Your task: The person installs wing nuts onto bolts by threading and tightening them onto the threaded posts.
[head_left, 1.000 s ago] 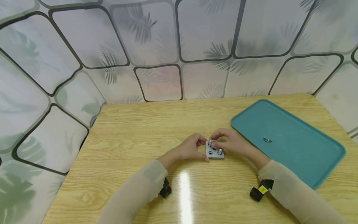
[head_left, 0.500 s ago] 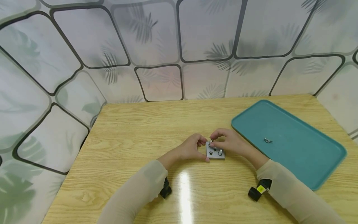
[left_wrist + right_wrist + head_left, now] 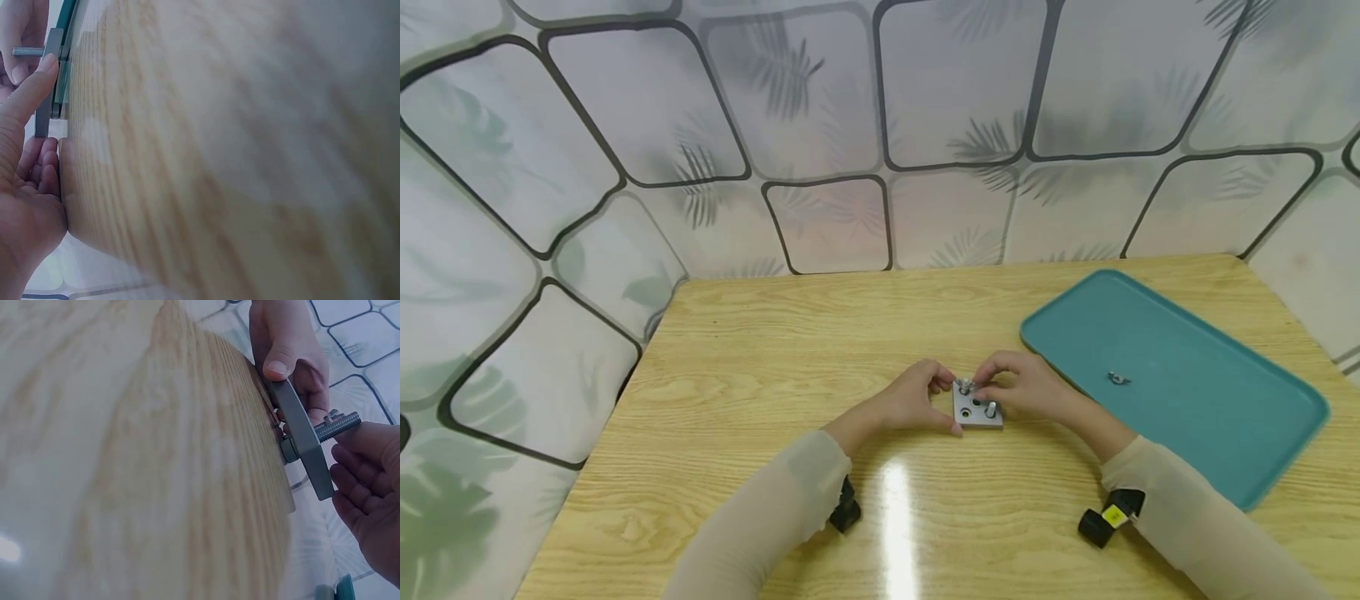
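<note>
A small grey metal plate (image 3: 978, 418) with several holes sits by the middle of the wooden table. Two threaded bolts stand up from it: a bare bolt (image 3: 992, 408) at the near right corner and one at the far left corner carrying a wing nut (image 3: 966, 386). My left hand (image 3: 908, 402) holds the plate by its left edge, thumb at the near corner and fingers at the far one. Thumb and index fingertips of my right hand (image 3: 1028, 387) are slightly parted, right beside the wing nut. In the right wrist view a hex bolt head (image 3: 289, 450) shows under the plate.
A teal tray (image 3: 1195, 350) lies on the right of the wooden table (image 3: 790, 333). Inside it is another wing nut (image 3: 1117, 378). A patterned fabric wall (image 3: 827, 221) rises behind the table. Each forearm wears a black wrist camera.
My right hand had its fingertips around the wing nut and has drawn back a little to the right, leaving the nut more visible. My left hand has kept its hold on the plate.
</note>
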Action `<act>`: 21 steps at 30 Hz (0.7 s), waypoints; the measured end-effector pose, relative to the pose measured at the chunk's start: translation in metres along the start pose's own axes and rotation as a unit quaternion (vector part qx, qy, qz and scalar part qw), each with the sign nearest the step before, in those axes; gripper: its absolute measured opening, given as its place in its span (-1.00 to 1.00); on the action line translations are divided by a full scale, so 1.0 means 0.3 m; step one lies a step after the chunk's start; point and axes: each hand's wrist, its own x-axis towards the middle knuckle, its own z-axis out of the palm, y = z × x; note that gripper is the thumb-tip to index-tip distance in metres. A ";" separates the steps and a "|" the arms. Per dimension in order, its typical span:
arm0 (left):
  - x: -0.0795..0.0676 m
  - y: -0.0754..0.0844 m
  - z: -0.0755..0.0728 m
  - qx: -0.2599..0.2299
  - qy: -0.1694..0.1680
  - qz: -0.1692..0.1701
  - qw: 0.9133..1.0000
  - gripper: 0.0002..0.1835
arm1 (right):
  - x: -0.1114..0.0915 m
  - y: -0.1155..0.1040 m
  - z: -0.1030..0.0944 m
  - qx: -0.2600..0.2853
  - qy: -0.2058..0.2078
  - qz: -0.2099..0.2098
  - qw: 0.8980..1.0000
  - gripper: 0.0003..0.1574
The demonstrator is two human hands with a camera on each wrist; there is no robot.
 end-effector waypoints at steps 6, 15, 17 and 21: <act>0.001 -0.003 0.002 0.004 0.002 -0.001 1.000 -0.24 | -0.006 -0.002 0.000 -0.008 0.013 -0.026 1.000 -0.88; 0.001 -0.005 0.001 0.006 0.003 -0.001 1.000 -0.24 | 0.006 -0.002 0.002 0.001 0.016 0.011 1.000 -0.76; 0.000 -0.004 0.001 0.005 0.003 -0.001 1.000 -0.24 | 0.010 -0.002 0.003 0.005 0.007 0.016 1.000 -0.73; -0.002 0.001 -0.001 0.001 0.001 -0.001 1.000 -0.25 | 0.016 -0.003 0.006 0.013 -0.009 0.023 1.000 -0.67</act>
